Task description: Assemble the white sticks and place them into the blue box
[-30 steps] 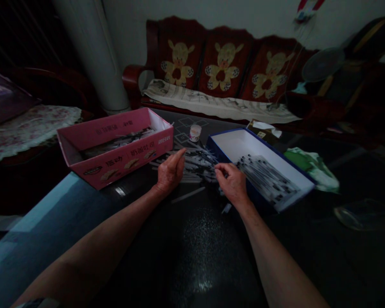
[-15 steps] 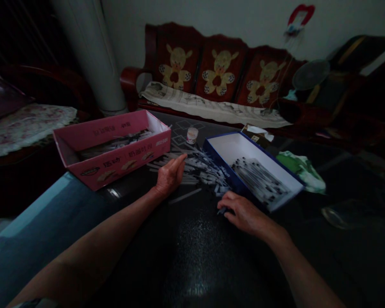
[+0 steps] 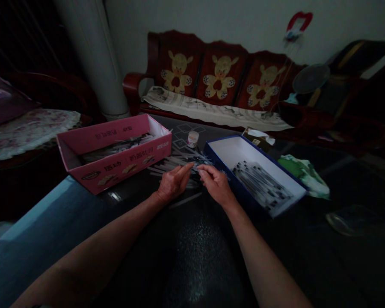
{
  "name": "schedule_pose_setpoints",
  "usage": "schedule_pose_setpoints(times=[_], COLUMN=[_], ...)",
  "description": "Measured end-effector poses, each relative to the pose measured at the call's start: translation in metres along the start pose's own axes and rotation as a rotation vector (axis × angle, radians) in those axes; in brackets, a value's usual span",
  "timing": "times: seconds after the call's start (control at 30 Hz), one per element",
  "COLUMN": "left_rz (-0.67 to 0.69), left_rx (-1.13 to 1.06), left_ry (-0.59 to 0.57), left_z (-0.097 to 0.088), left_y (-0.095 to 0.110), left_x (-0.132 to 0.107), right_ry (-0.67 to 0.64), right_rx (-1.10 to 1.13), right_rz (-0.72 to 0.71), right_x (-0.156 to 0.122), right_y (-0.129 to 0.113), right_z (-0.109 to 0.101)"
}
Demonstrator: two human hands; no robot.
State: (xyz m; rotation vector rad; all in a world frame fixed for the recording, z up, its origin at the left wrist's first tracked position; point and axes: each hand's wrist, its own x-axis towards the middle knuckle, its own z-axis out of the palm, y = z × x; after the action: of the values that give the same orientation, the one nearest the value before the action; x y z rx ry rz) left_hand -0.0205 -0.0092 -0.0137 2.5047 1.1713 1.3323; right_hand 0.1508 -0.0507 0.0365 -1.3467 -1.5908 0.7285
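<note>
A loose pile of thin white and dark sticks (image 3: 176, 163) lies on the dark table between two boxes. My left hand (image 3: 173, 183) rests on the pile's near edge, fingers stretched forward and slightly apart. My right hand (image 3: 215, 185) is beside it, its fingertips pinched together at the pile; what they hold is too dark to make out. The fingertips of both hands nearly meet. One single stick (image 3: 185, 199) lies just below my left hand. To the right, a blue box with a white inside (image 3: 234, 149) holds a neat row of sticks (image 3: 259, 183).
A pink cardboard box (image 3: 115, 159) with more sticks stands at the left. A small white jar (image 3: 193, 139) sits behind the pile. Green and white cloth (image 3: 303, 173) lies right of the blue box. A red wooden sofa (image 3: 224, 81) and a white pillar (image 3: 96, 55) stand behind.
My right hand swung from the pile down to the table near the blue box's corner, then came back up to the pile beside my left hand. My left hand stayed on the pile.
</note>
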Motion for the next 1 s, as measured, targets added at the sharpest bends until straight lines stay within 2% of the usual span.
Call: schedule_pose_setpoints(times=[0.13,0.3,0.4,0.63,1.0], left_rz=[-0.016,-0.019,-0.012,-0.018,0.071], left_rx=[0.004,-0.01,-0.017,-0.034,0.049], left_ry=[-0.012,-0.023,-0.022,-0.003,-0.086], left_z=[0.001,0.0,-0.001,0.0,0.001], left_y=[-0.001,0.0,0.001,-0.002,-0.006], left_x=[0.0,0.0,0.0,-0.001,-0.003], right_ry=[0.082,0.174,0.186,0.192,0.21], right_rx=[0.379,0.543,0.551,0.392,0.515], right_rz=[0.14,0.155,0.164,0.097,0.162], right_x=[0.007,0.008,0.01,0.008,0.01], right_y=[0.023,0.031,0.032,0.027,0.031], right_z=[0.029,0.034,0.031,0.027,0.033])
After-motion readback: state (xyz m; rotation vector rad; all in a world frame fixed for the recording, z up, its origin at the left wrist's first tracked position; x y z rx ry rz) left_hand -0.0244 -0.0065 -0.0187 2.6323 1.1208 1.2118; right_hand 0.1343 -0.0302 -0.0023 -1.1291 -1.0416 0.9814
